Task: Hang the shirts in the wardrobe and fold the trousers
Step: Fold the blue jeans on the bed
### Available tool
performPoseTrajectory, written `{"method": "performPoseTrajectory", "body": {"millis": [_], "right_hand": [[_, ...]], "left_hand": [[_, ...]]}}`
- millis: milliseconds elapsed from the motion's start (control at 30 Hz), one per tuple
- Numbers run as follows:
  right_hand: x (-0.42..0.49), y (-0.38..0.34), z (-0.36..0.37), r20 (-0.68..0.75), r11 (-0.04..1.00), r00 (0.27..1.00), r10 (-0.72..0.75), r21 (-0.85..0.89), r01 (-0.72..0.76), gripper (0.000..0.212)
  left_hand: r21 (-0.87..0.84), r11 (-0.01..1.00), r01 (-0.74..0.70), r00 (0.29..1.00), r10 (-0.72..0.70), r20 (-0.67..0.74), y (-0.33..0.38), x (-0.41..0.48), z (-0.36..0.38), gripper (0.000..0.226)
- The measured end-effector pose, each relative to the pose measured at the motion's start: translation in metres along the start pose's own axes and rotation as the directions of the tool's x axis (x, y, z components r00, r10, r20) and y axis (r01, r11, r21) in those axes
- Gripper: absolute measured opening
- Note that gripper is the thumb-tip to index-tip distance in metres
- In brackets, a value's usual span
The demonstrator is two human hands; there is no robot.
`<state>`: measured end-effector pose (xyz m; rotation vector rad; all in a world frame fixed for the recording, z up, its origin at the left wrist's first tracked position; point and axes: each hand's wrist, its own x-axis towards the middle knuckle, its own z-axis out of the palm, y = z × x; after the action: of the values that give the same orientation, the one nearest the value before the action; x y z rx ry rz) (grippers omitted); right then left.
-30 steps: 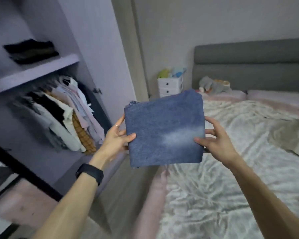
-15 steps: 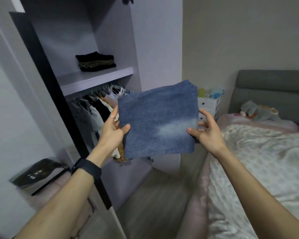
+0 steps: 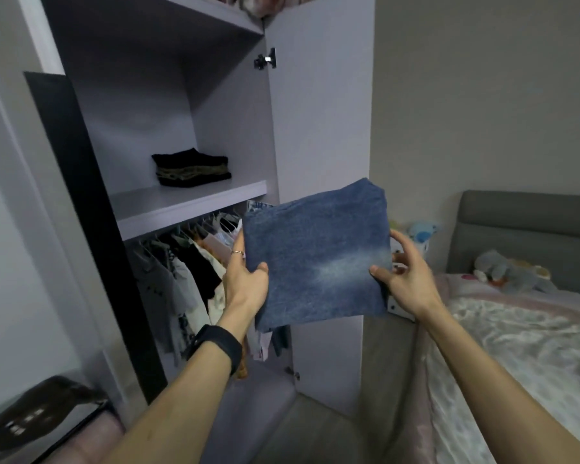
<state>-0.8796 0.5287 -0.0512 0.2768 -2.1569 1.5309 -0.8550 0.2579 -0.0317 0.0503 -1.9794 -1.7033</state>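
Pinching is recorded at both side edges of the folded jeans (image 3: 315,259). The left hand (image 3: 245,289) is set with its thumb on the front face and its fingers behind. The right hand (image 3: 404,279) is set likewise, thumb on the front and fingers past the right edge. Both grips are closed on the denim.

The jeans are held in the air as a flat square, slightly tilted, in front of the open wardrobe (image 3: 141,112) and to the right of its shelf (image 3: 181,205). A ring (image 3: 237,252) is worn on a left finger and a black band (image 3: 218,346) on the left wrist.

A dark folded pile (image 3: 191,167) is seen on the shelf, and shirts (image 3: 188,272) are hung beneath it. The door (image 3: 318,112) is swung open behind the jeans. A bed (image 3: 523,356) is noted at right, with a grey toy (image 3: 503,272) at its far end.
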Motion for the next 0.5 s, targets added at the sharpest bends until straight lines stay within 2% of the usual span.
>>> {"method": "performPoseTrajectory", "body": {"millis": [200,400,500], "right_hand": [[0.101,0.002,0.061,0.051,0.998,0.997,-0.057,0.015,0.056,0.07],[0.253,0.018,0.144,0.169,0.991,0.976,-0.135,0.035,0.131,0.07],[0.332,0.027,0.193,0.251,0.988,0.958,-0.138,0.103,0.115,0.069]], "left_hand": [[0.016,0.999,-0.029,0.988,0.031,-0.149,-0.005,0.098,0.003,0.075],[0.077,0.996,-0.045,0.963,0.063,-0.264,-0.028,0.235,0.006,0.076],[0.146,0.989,-0.011,0.956,0.053,-0.287,-0.038,0.314,-0.008,0.08]]}}
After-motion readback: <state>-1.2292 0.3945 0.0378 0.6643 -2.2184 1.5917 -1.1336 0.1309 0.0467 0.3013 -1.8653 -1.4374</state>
